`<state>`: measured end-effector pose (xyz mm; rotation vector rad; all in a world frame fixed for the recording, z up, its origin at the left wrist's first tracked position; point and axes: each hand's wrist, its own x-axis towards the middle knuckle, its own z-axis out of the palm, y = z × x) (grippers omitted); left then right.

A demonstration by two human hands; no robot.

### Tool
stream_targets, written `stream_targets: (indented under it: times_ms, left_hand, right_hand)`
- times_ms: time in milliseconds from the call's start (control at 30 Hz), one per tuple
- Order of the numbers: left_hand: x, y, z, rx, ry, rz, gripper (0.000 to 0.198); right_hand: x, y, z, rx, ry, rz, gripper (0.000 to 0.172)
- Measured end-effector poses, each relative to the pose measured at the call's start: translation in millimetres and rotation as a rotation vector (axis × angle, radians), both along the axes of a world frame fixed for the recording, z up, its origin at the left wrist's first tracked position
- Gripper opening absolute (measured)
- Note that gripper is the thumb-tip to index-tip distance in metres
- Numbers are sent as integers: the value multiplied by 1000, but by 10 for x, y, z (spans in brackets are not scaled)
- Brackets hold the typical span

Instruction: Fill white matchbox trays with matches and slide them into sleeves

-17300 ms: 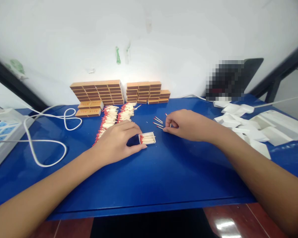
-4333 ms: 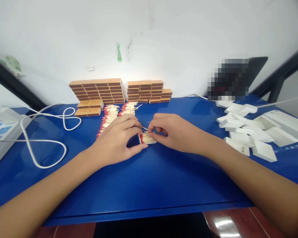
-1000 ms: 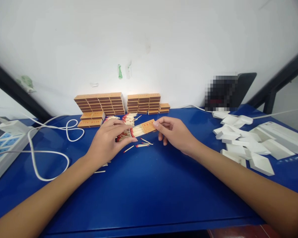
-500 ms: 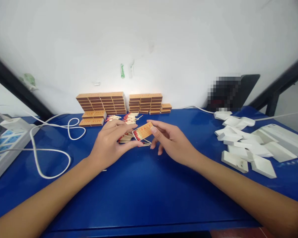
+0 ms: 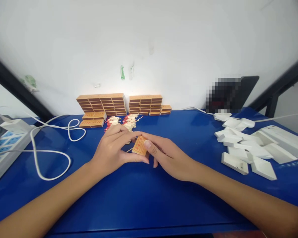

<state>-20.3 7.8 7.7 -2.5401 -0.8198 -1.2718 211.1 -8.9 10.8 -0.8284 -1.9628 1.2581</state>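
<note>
An orange matchbox (image 5: 139, 145) is held between my two hands above the blue table, its printed face up. My left hand (image 5: 111, 144) curves round its left side, with thumb and fingers closed on it. From the right, my right hand (image 5: 167, 150) grips it, the thumb lying on the printed face. No match heads show at the box's end now. Just beyond my left fingers lie two piles of red-tipped matches, the left pile (image 5: 113, 122) and the right pile (image 5: 131, 121). My fingers partly hide the matches nearest me.
Stacked matchboxes (image 5: 103, 103) line the wall, with a second stack (image 5: 146, 105) beside them. A white power strip (image 5: 12, 148) and looping cable (image 5: 34, 145) lie left. White empty box trays (image 5: 238, 153) are heaped right. A dark tablet-like object (image 5: 249, 91) leans behind them.
The matchbox has come lower and turned more upright in my hands. Its open end with red match heads no longer shows. Both hands have closed in around it.
</note>
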Motion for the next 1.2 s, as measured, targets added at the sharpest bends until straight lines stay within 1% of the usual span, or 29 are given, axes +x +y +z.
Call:
stream_targets:
  times_ms: [67, 167, 200, 233, 267, 300, 367, 433, 500, 567, 600, 667, 767, 967, 1067, 1200]
  left_hand:
    - [10, -10, -13, 1, 5, 14, 66]
    - [0, 13, -25, -32, -4, 51, 47]
    - [-27, 42, -15, -43, 6, 65, 40]
    - [-73, 85, 6, -56, 29, 84, 37]
    - [-144, 143, 40, -88, 78, 106, 38]
    - [-242, 216, 89, -121, 138, 141, 39]
    - [-519, 388, 221, -244, 250, 229, 46]
    - [-871, 563, 370, -337, 304, 396, 56]
    - [-1229, 699, 495, -398, 355, 557, 60]
    - [-1524, 776, 565, -430, 426, 695, 63]
    - [-1632, 794, 578, -436, 465, 775, 64]
    - [-1769, 804, 567, -442, 468, 856, 64]
    - [-1817, 801, 500, -476, 464, 911, 60]
    - [-1712, 821, 376, -551, 426, 947, 56]
    - [-1658, 801, 356, -554, 395, 977, 56]
    - [-1591, 753, 370, -543, 391, 983, 55]
  right_hand:
    - [18, 11, 11, 91, -37, -31, 56]
    - [70, 78, 1, 211, -107, -136, 59]
    - [95, 116, -7, 240, -131, -183, 60]
    - [123, 158, -15, 269, -154, -230, 61]
    - [153, 204, -23, 301, -175, -277, 61]
    - [184, 252, -29, 336, -193, -321, 60]
    - [243, 341, -34, 399, -214, -394, 55]
    - [289, 410, -31, 441, -222, -439, 50]
    - [315, 450, -28, 463, -223, -459, 46]
    - [321, 464, -28, 479, -235, -456, 44]
    - [319, 464, -30, 491, -244, -450, 43]
    - [312, 456, -33, 524, -264, -437, 41]
    - [305, 442, -26, 553, -283, -424, 39]
    - [312, 448, 2, 513, -348, -394, 38]
    - [310, 453, -3, 500, -375, -388, 37]
    - [308, 451, -7, 491, -401, -389, 38]
